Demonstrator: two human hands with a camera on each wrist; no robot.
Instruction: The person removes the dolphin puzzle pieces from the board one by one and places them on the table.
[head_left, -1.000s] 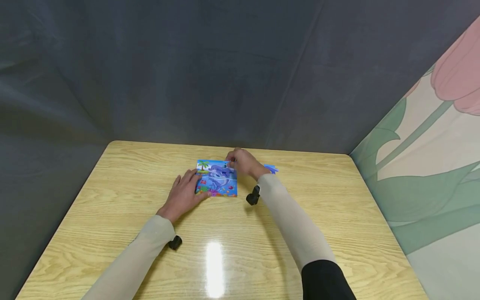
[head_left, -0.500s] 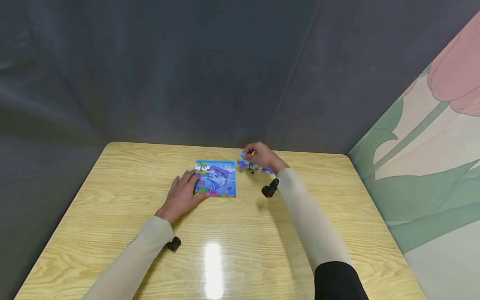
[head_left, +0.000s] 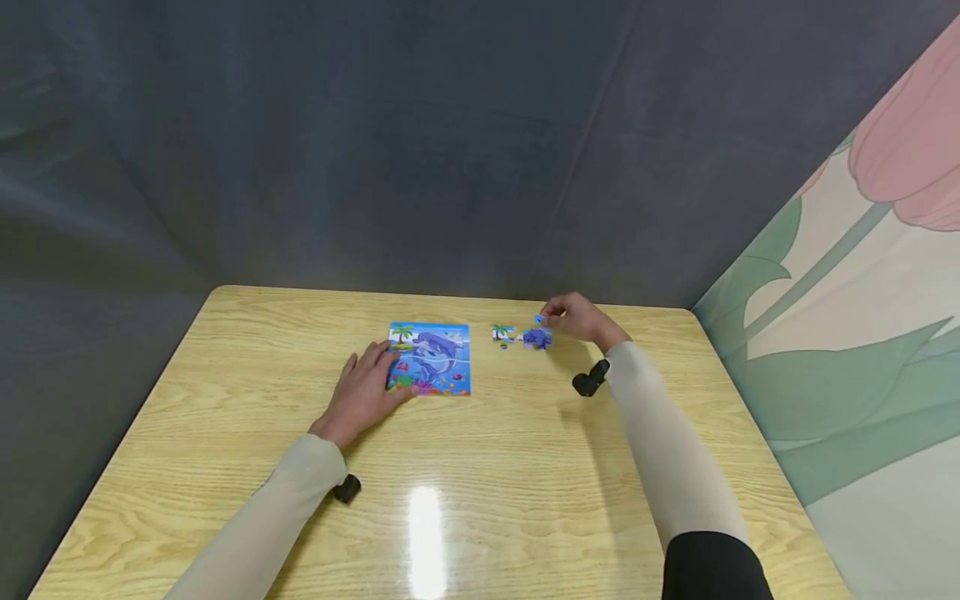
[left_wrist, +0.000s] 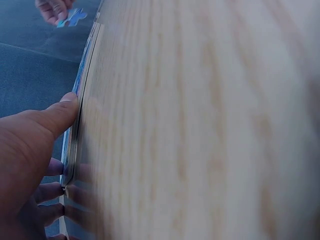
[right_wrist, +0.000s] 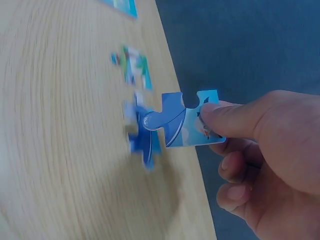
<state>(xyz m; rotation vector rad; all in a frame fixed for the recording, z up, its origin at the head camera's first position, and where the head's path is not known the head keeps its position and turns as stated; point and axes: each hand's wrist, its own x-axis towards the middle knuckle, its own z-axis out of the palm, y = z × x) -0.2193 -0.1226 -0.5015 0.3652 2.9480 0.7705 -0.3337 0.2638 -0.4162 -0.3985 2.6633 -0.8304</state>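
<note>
My left hand (head_left: 363, 396) rests with extended fingers on the left side of a dolphin puzzle picture (head_left: 442, 367), which lies on the table. In the left wrist view its thumb (left_wrist: 65, 107) lies along the near edge of the picture. To the right, my right hand (head_left: 581, 319) pinches a blue jigsaw piece (right_wrist: 190, 122) between thumb and fingers, held up above the table. Below it lies a cluster of dark blue and purple jigsaw pieces (head_left: 536, 337). A palm-tree jigsaw piece (head_left: 501, 332) lies between that cluster and the picture.
The pale wooden table (head_left: 480, 467) ends close behind the puzzle pieces. A dark curtain (head_left: 420, 150) hangs along the far side. On the right stands a wall panel with printed tulips (head_left: 862, 333).
My right hand has moved right, from the picture's upper right corner to above the loose pieces, carrying a jigsaw piece. My left hand has stayed on the picture.
</note>
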